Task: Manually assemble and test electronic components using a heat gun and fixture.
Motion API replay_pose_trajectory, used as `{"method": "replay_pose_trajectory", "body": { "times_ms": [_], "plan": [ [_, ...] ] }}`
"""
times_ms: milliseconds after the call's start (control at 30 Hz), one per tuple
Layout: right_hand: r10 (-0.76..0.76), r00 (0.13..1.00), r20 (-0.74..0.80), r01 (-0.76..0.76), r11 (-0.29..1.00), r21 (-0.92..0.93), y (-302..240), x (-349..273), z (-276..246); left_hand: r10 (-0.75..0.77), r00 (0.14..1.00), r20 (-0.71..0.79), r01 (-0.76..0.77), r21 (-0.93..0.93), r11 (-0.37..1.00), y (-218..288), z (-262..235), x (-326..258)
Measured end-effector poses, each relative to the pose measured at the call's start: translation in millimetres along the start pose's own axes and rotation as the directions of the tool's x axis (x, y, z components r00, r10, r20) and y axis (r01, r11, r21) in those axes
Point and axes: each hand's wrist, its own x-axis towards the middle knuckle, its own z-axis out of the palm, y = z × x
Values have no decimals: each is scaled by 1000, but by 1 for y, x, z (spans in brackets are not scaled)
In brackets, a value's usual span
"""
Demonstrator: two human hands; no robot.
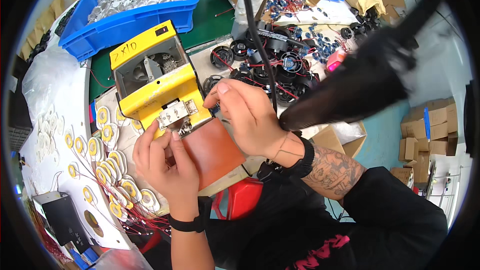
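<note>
At frame centre stands a boxy yellow machine (159,87) with a metal clamp on its front, above a smooth brown pad (212,150). The left hand (167,162) pinches something small, not discernible, at the clamp; the right hand (247,115) has its fingers pressed together beside the machine. White discs with yellow coils (107,170) lie at lower left, and a blue plastic crate (125,22) sits at upper left.

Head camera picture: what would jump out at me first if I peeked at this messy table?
The bright yellow machine in the middle, with the person's left hand and right hand working at its metal front over a brown pad. Behind it, at the top left, sits a big blue bin heaped with small white parts. To the right of the machine lies a pile of little black fans with red wires.
</note>
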Motion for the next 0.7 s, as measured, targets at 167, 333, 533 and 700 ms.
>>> {"method": "replay_pose_trajectory", "body": {
  "times_ms": [167, 333, 533, 700],
  "plan": [
    [-380, 915, -138, 346, 912, -221, 19, 7, 12, -52, 999, -13, 51, -54, 997, 0, 2, -2],
    [-265, 964, -7, 256, 939, -230, 3, 3, 17, -37, 999, 5, 37, -32, 999, -5, 1, -6],
    [-471, 882, 6, 454, 846, -280, 4, 11, 17, -39, 999, 5, 40, -37, 999, -5, 2, -7],
    [-355, 932, -72, 336, 922, -193, 5, 7, 20, -25, 999, -35, 23, -45, 999, -9, 6, -5]
  ]
}}
